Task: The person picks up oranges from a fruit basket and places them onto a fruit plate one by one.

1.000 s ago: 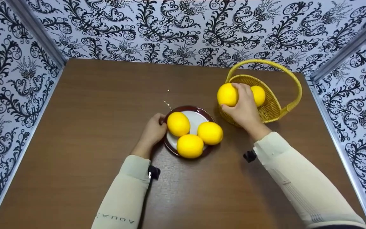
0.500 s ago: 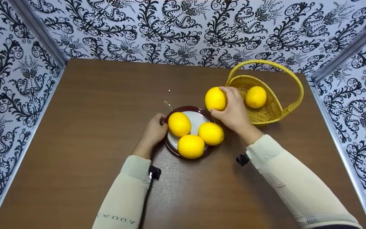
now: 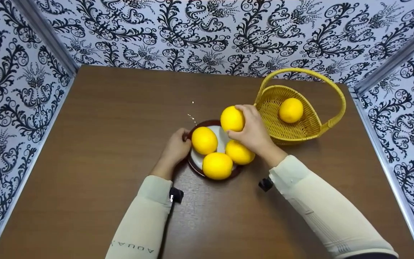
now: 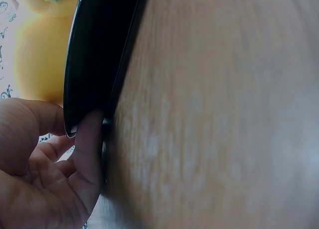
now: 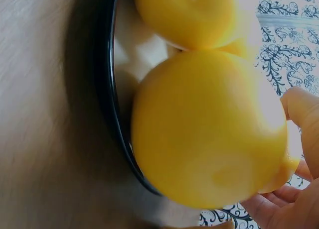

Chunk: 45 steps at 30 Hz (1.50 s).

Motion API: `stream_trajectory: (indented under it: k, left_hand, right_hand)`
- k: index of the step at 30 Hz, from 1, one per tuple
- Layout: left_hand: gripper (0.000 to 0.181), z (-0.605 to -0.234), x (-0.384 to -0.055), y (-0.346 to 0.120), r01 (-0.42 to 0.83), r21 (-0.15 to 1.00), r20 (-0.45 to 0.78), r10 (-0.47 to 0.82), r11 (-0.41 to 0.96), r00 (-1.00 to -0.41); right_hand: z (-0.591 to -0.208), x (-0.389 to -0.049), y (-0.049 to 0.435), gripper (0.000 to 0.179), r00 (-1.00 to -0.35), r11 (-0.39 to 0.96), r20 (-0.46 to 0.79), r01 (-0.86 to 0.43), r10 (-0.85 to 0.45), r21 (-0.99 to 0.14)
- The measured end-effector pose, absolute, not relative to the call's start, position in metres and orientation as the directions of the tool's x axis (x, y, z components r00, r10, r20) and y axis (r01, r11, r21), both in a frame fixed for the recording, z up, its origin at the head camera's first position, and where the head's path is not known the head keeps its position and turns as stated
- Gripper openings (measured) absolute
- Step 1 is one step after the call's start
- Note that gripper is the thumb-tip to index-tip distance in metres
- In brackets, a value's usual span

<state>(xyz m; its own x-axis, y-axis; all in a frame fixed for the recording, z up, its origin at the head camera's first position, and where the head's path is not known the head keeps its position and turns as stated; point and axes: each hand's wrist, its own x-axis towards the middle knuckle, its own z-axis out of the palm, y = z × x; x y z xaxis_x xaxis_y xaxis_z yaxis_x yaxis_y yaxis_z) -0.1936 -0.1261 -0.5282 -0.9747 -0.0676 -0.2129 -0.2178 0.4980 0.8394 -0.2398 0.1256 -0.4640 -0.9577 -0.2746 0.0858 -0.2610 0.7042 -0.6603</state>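
Note:
My right hand (image 3: 253,130) grips a yellow-orange orange (image 3: 231,118) over the far right part of a plate (image 3: 196,170). The plate has a brown rim and a white middle. Three more oranges sit on it: a left one (image 3: 204,140), a near one (image 3: 217,166) and a right one (image 3: 239,153). My left hand (image 3: 175,148) pinches the plate's left edge; in the left wrist view its thumb and fingers (image 4: 88,152) lie either side of the dark rim (image 4: 94,64). A plate orange (image 5: 209,129) fills the right wrist view and largely hides the held one.
A yellow wicker basket (image 3: 271,126) with a tall arched handle (image 3: 338,104) stands right of the plate. One orange (image 3: 291,110) lies inside it. Patterned walls (image 3: 207,36) border the brown wooden table (image 3: 120,108). Small pale specks (image 3: 191,117) mark the tabletop behind the plate.
My right hand has carried one orange out of the basket, leftward and slightly nearer, to above the plate. My left hand has stayed at the plate's edge.

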Motion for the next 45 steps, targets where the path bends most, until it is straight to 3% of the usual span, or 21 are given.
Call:
stream_trajectory:
  k: [45]
  left_hand:
    - [0.029,-0.53,-0.194,-0.126,-0.205,0.845,-0.198,-0.068,0.494,-0.978]
  right_hand:
    - [-0.473,-0.246,0.11,0.08,-0.92,0.749,-0.101,-0.241,-0.379,-0.617]
